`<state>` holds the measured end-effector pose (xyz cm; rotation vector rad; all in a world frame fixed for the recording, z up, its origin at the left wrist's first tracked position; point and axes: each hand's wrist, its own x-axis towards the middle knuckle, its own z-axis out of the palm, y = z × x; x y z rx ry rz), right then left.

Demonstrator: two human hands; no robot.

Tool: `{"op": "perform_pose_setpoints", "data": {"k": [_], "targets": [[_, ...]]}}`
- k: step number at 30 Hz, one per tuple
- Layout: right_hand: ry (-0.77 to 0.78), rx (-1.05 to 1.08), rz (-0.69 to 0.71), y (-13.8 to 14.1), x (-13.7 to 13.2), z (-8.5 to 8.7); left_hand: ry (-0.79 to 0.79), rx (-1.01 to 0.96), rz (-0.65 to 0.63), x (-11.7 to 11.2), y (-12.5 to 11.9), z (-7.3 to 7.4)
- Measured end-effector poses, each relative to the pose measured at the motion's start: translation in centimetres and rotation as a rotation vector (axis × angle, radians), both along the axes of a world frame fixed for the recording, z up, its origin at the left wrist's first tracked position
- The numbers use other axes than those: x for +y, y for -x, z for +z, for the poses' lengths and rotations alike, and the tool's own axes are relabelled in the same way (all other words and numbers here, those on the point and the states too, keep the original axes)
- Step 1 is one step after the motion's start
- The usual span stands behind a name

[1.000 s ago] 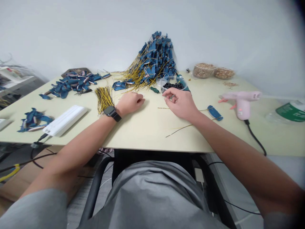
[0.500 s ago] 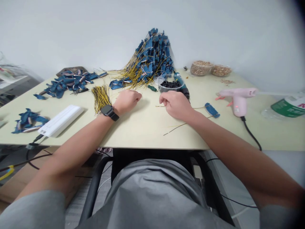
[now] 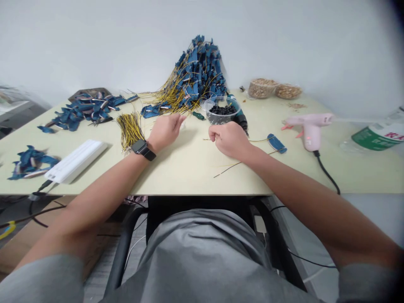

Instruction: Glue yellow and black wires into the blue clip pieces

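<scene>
My left hand [image 3: 164,134], with a watch [image 3: 142,148] on its wrist, is closed over the table beside a bundle of yellow and black wires [image 3: 128,129]. A small whitish bit shows at its fingertips, too blurred to name. My right hand [image 3: 229,138] is closed around a thin dark wire [image 3: 260,140], whose end pokes out to the left of the fingers. That wire runs right to a small blue padded piece [image 3: 277,143]. A second wire [image 3: 227,169] from the same piece lies loose on the table, passing under my right forearm.
Behind my hands stand a clear tub of small black parts [image 3: 222,110], a green power tool [image 3: 241,118] and a tall heap of wired blue pieces [image 3: 200,71]. A pink glue gun [image 3: 312,128] and a bottle [image 3: 375,136] are right; a white power strip [image 3: 77,160] is left.
My left hand has tilted up slightly, and the whitish bit at its fingertips shows more. The fingers of my right hand have curled tighter at the wire. The whole view has shifted a little.
</scene>
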<state>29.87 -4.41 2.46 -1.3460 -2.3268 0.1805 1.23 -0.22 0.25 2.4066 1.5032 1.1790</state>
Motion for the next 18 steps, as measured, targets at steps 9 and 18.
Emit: {"op": "perform_pose_setpoints", "data": {"k": [9, 18], "targets": [[0.003, 0.095, 0.021, -0.2, 0.3, 0.0, 0.505, -0.889, -0.449, -0.8, 0.8, 3.0], [-0.057, 0.202, 0.033, -1.2, 1.5, -1.0, 0.531, -0.548, -0.448, -2.7, -0.5, 3.7]]}}
